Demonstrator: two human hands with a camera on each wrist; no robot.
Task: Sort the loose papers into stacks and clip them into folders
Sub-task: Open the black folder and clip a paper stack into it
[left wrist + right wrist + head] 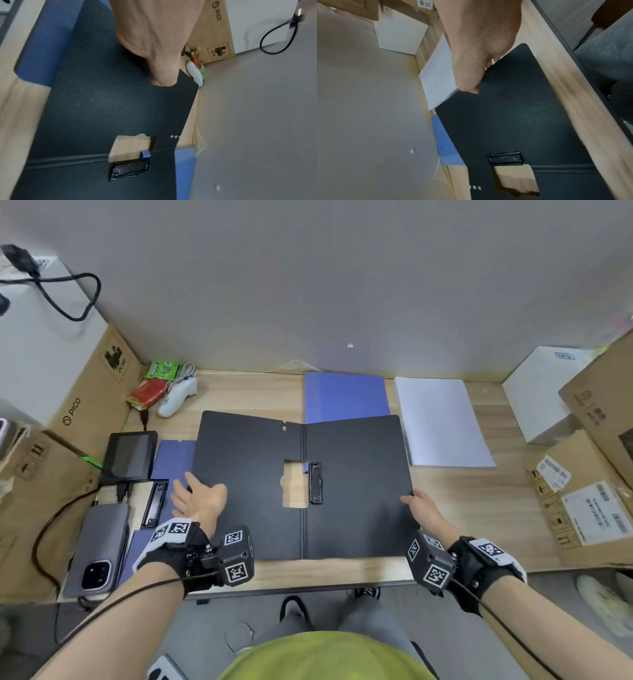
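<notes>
A black folder [359,474] lies open across the wooden desk [462,501], its black spring clip [315,482] beside the spine. My left hand [198,498] grips the left cover's outer edge, thumb on top [163,75]; the fingers are hidden. My right hand [424,508] grips the right cover's outer edge [513,108] the same way. A stack of white papers [442,422] lies just right of the folder. A shut blue folder [346,395] lies behind it. Another blue folder [171,457], open with its own clip [154,503], lies partly under the left cover.
A phone [99,546] and a small screen device [130,455] with cables sit at the left. Cardboard boxes stand at the left [85,392] and right [582,508], beside a white box [541,392]. A white controller [178,397] and snack packets lie at the back left.
</notes>
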